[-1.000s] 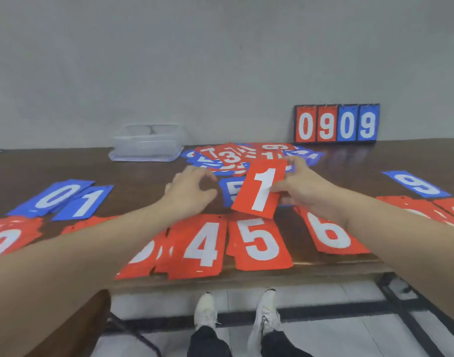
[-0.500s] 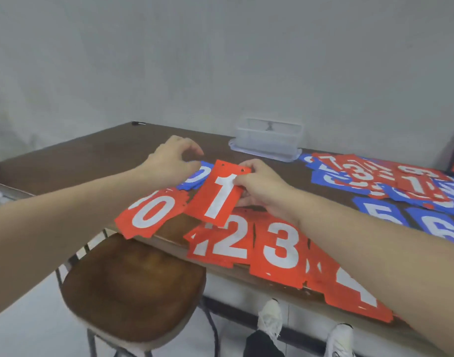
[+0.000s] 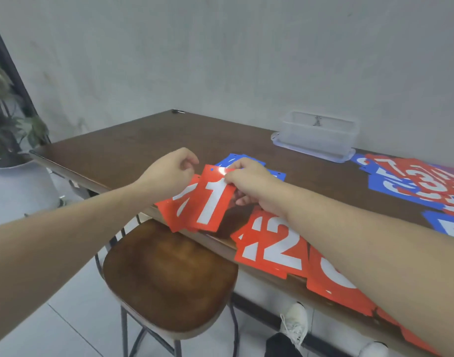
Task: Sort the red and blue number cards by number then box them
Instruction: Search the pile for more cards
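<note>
Your right hand [image 3: 249,182] pinches the red 1 card [image 3: 211,199] by its top right corner, fingers [image 3: 229,176] curled over the glossy upper edge, and holds it over the near left edge of the surface [image 3: 148,143]. The card's long axis runs from the two punched holes at the far end down toward you, tilted slightly left, so its free lower end hangs nearest the stool [image 3: 169,279]. Directly beneath lies the red pile [image 3: 180,202] it looks bound for, another white figure showing at its left; the held card overlaps it almost squarely, offset a little to the right. Your left hand [image 3: 169,173] is at the pile's far left corner, fingers curled, though whether they grip a card's edge cannot be told. The right hand is the nearer to the job, and the move seems to turn on lowering the card along its own length onto that pile. Blue cards [image 3: 246,161] lie just behind the hands, the red 2 pile [image 3: 274,243] is to the right along the near edge, and the clear box [image 3: 317,135] waits well apart at the far side.
</note>
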